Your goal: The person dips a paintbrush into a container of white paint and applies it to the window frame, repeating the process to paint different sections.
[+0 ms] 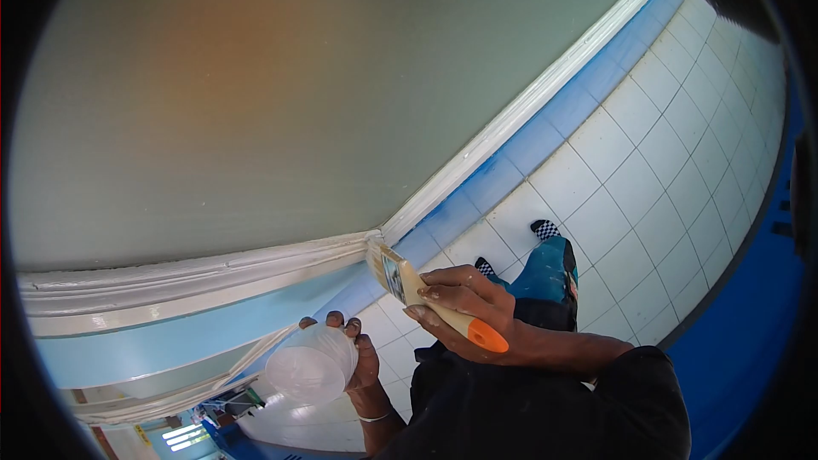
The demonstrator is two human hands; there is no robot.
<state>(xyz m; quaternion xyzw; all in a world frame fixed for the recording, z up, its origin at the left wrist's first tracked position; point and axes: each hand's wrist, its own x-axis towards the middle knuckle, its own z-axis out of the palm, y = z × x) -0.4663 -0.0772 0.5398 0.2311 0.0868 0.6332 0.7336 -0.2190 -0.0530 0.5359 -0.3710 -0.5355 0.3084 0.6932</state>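
My right hand (464,305) grips a paintbrush (407,282) with a pale wooden handle, an orange end and a metal ferrule. Its bristles are right at the corner where two lengths of white trim (281,257) meet around a large grey-green panel (256,119). Lower and to the left, my left hand (362,358) is wrapped round a translucent plastic container (308,366), fingertips curled over its rim. Pale specks mark the fingers of my right hand.
Beneath me lies a white tiled floor (635,179) with a blue tile strip (545,123) along the wall. My feet in checkered socks (545,228) stand on it. A light blue wall band (196,328) runs below the trim. Dark blue flooring (750,324) is at the right.
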